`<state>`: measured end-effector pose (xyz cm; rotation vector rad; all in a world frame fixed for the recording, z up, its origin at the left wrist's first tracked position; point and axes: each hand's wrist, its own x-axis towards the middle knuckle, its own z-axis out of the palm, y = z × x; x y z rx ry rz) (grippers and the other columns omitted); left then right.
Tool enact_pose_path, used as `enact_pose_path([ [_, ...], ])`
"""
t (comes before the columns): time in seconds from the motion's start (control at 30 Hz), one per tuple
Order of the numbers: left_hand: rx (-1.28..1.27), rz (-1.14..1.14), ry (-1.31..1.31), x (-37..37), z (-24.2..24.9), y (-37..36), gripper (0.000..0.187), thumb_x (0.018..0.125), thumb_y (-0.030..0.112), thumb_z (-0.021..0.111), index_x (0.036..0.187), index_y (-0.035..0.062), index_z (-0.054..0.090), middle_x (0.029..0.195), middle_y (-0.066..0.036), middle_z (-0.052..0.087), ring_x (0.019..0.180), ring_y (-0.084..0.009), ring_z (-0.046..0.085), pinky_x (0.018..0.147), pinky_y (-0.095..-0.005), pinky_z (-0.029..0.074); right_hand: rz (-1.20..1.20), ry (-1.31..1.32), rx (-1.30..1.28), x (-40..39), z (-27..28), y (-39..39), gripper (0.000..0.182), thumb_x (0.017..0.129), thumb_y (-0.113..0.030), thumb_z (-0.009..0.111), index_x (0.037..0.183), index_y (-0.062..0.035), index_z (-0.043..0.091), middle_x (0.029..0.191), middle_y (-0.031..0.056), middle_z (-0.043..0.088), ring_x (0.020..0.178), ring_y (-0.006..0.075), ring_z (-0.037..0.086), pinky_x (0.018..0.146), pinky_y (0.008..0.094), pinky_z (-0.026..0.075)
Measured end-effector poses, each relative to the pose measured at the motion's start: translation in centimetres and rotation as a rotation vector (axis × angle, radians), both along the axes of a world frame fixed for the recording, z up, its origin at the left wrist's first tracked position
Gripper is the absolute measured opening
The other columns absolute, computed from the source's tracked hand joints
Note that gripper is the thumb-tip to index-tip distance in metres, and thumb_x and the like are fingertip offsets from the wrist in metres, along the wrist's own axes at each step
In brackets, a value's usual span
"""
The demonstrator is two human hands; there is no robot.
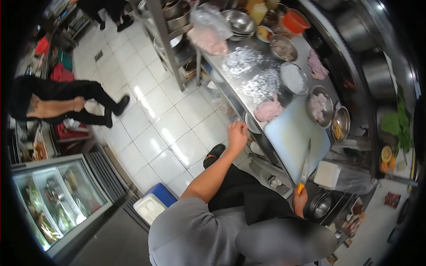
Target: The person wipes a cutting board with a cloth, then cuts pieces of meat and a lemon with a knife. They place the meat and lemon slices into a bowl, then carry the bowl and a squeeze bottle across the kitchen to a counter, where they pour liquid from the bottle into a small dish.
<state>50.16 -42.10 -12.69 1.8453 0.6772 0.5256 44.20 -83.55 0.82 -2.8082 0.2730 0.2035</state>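
My right hand (300, 201) grips the orange handle of a long knife (306, 166). The blade points away from me and lies over a pale blue-white cutting board (290, 133) on the steel counter. My left hand (237, 133) is curled closed in front of the counter edge, off the board's left side, with nothing visible in it. A crumpled pink cloth (268, 109) rests at the board's far left corner. Past it, two patches of white powder (262, 84) cover the steel. A steel bowl with pale chunks (318, 106) stands at the board's right edge.
Farther along are a bowl of white powder (293, 78), stacked steel bowls (238, 22) and an orange container (296, 21). A glass-topped fridge (62, 199) stands at left. Another person (66, 104) is across the tiled floor (155, 115). A blue-and-white cooler (155, 201) sits behind me.
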Motion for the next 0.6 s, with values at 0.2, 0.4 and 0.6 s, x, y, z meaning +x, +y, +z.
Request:
enact_pose_path([
  [0.2,-0.257,0.02,0.558,0.9,-11.5,4.8,0.039,0.095,0.041,0.06,0.104,0.0033,0.067,0.101,-0.022,0.069,0.104,-0.0424,0.061,0.09,-0.0523,0.049,0.062,0.081,-0.149,1.0,1.2,-0.6,0.034,0.083,-0.02,0.075,0.099,0.0042,0.058,0.084,0.0234,0.065,0.08,0.0391,0.065,0.074,0.0437,0.05],
  [0.4,-0.333,0.138,0.324,16.8,-16.9,10.9,0.047,0.098,0.042,0.053,0.115,0.0003,0.063,0.113,-0.028,0.068,0.11,-0.0456,0.063,0.092,-0.0496,0.051,0.027,0.137,-0.2,2.0,1.8,-0.6,0.033,0.08,-0.017,0.074,0.099,0.0042,0.057,0.083,0.024,0.065,0.082,0.0422,0.067,0.073,0.044,0.05],
  [0.6,-0.839,0.182,-0.092,24.1,-30.0,6.3,0.037,0.099,0.024,0.047,0.121,-0.0037,0.055,0.11,-0.029,0.068,0.104,-0.0481,0.065,0.088,-0.0513,0.052,-0.051,0.168,-0.234,1.3,2.3,1.9,0.032,0.079,-0.019,0.073,0.095,0.0041,0.058,0.084,0.0264,0.066,0.082,0.0453,0.066,0.073,0.0468,0.051],
])
